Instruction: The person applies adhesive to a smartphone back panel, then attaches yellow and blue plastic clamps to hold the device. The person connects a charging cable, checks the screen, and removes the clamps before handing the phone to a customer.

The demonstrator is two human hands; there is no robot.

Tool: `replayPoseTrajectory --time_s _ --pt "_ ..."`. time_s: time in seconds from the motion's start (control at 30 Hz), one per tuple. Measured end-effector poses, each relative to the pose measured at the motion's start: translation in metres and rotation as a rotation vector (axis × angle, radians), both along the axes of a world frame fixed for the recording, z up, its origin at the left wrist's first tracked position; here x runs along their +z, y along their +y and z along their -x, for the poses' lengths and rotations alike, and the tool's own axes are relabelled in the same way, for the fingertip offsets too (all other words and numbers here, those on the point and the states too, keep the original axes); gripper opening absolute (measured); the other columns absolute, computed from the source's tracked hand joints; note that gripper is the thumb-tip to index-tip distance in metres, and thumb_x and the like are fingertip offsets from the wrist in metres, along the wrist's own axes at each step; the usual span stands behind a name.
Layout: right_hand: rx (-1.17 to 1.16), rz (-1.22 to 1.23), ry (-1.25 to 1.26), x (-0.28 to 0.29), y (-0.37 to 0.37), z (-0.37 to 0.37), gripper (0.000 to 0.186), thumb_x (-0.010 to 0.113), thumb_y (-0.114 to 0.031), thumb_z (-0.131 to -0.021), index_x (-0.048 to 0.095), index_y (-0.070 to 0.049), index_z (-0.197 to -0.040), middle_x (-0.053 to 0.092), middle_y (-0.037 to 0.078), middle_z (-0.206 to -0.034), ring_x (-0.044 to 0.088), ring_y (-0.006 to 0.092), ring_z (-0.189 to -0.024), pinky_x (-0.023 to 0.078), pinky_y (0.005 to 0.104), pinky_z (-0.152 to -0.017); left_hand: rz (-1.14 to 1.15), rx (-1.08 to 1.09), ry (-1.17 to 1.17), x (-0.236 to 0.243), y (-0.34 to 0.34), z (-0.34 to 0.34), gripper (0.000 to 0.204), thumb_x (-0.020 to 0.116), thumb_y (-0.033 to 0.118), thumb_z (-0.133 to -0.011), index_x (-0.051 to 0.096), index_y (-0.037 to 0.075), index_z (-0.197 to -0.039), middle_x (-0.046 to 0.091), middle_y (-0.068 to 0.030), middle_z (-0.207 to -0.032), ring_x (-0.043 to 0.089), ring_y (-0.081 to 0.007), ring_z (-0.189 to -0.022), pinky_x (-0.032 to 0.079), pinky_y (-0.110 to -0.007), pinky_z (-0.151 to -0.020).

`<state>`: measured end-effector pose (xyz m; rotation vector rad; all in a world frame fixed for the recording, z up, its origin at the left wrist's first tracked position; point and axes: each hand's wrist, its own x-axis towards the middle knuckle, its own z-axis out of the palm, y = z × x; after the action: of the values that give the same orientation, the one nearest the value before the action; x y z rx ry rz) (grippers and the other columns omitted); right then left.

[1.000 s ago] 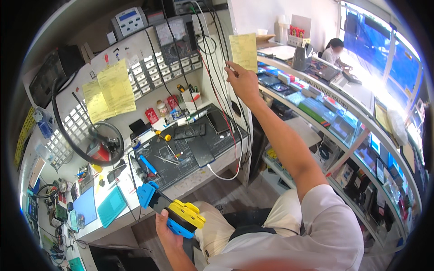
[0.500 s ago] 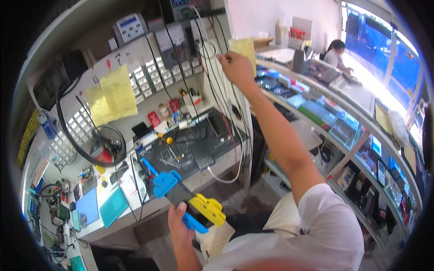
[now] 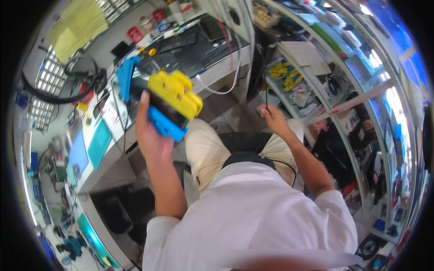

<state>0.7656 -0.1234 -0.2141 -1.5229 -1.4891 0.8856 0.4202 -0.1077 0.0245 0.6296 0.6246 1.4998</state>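
Note:
My left hand (image 3: 151, 142) grips a dark flat device (image 3: 165, 108), likely a phone, fitted with yellow plastic clamps (image 3: 174, 90) and blue plastic clamps (image 3: 165, 124). Another blue clamp (image 3: 126, 79) sits at the device's upper left end. My right hand (image 3: 275, 121), low beside my right knee, has its fingers closed on a thin black cable (image 3: 263, 67) that hangs from above; the small end at the fingertips is hard to make out.
The workbench (image 3: 226, 63) with a dark mat, tools and a white cable runs along the front and left. Papers (image 3: 77, 31) hang above it. Glass display shelves (image 3: 334, 113) full of boxes and parts stand close on the right. I sit on a black chair (image 3: 242, 140).
My view has tipped down toward my lap. My right hand has come down from the hanging cables, drawing a black cable with it. My left hand, still holding the clamped device, appears higher in view.

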Motion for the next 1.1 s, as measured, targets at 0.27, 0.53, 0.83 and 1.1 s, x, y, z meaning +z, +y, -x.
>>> replayPoseTrajectory --time_s 0.27,0.53,0.83,1.1 --pt "0.223 0.342 -0.909 -0.090 -0.056 -0.048 0.039 0.058 -0.034 -0.103 0.075 0.000 -0.105 0.072 0.024 -0.102 0.065 0.0448 -0.106 0.051 0.0497 -0.096 0.169 -0.201 -0.509 0.017 0.020 -0.010 0.029 0.062 0.020 -0.104 0.063 0.001 -0.126 0.071 -0.0148 -0.111 0.067 -0.0213 -0.094 0.057 -0.032 -0.075" --pt "0.100 0.299 0.220 0.045 -0.056 0.003 0.038 0.054 -0.034 -0.109 0.067 0.001 -0.119 0.076 0.013 -0.102 0.074 0.0212 -0.093 0.057 0.0340 -0.085 0.120 -0.380 -0.411 0.016 0.040 -0.029 0.024 0.064 0.022 -0.103 0.067 0.007 -0.122 0.076 -0.0063 -0.116 0.074 -0.0192 -0.105 0.061 -0.034 -0.086" --pt "0.147 -0.538 0.820 0.233 -0.051 0.071 0.024 0.063 -0.002 -0.102 0.065 0.006 -0.125 0.075 0.017 -0.113 0.073 0.0208 -0.102 0.058 0.0301 -0.089 0.098 -0.199 -0.317 0.024 0.045 -0.086 0.030 0.063 0.023 -0.104 0.065 0.006 -0.128 0.071 -0.0086 -0.126 0.070 -0.0230 -0.114 0.055 -0.039 -0.103" --pt "0.033 -0.805 0.520 0.237 -0.033 0.083 0.030 0.071 0.011 -0.088 0.073 0.003 -0.118 0.076 0.017 -0.110 0.073 0.0211 -0.098 0.056 0.0306 -0.086 -0.090 -0.268 -0.279 0.041 0.026 -0.102 0.032 0.062 0.023 -0.105 0.061 0.005 -0.131 0.071 -0.0068 -0.127 0.068 -0.0202 -0.116 0.053 -0.037 -0.103"
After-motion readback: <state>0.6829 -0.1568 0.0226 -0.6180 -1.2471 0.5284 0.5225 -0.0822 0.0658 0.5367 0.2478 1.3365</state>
